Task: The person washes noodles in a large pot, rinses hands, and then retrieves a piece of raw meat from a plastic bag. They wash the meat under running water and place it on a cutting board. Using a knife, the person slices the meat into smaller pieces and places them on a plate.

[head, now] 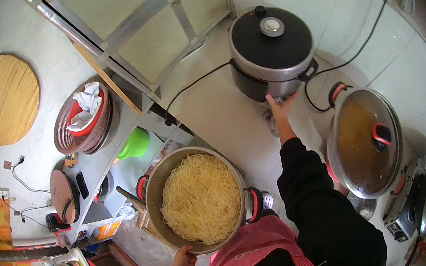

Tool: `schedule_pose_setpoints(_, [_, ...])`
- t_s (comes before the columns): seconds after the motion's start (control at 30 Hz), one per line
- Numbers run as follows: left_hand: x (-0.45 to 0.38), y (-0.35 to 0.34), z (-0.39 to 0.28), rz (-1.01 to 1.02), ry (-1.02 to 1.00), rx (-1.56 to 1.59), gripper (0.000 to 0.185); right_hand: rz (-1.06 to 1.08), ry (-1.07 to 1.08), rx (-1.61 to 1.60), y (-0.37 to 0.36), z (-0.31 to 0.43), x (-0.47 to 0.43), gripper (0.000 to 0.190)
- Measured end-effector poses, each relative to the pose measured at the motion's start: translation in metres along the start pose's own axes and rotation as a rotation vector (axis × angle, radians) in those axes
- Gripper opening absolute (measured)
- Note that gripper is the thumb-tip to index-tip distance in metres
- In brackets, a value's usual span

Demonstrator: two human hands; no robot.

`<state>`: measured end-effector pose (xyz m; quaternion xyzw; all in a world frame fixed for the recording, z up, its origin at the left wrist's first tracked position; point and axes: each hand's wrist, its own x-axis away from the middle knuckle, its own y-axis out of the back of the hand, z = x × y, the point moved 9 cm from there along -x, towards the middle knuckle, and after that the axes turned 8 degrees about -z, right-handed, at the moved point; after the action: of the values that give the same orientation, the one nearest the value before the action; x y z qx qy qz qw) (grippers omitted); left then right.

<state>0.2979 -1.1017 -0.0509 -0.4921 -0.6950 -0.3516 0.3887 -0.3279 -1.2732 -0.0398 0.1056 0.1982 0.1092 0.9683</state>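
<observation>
My left hand (185,262) grips the near rim of a wide metal pot (156,221) with black-and-red side handles. Thin pale yellow noodles (202,199) fill the pot. My right hand (281,109) is stretched out on the counter at the foot of an electric pressure cooker (272,46) with a black lid. A crumpled greyish cloth or bag (270,120) lies at that hand, partly hidden by it; whether the fingers hold it is unclear. To the right stands a large pot with a glass lid (359,147), brown contents showing through.
A black power cord (369,37) runs from the wall socket to the cooker. A gas stove (402,207) with a lidded pan is at the lower right. On the left counter are nested baskets (60,134), a green bowl (135,143) and a round electric pan (65,198).
</observation>
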Motion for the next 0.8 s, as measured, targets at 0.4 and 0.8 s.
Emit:
schedule_pose_setpoints(0.4, [-0.003, -0.026, -0.063, 0.007, -0.042, -0.054, 0.011, 0.046, -0.288, -0.118, -0.075, 0.028, -0.036, 0.126])
schedule_pose_setpoints(0.8, [-0.038, -0.085, -0.130, 0.172, -0.146, -0.273, 0.007, 0.513, 0.686, 0.284, -0.063, -0.012, 0.141, 0.030])
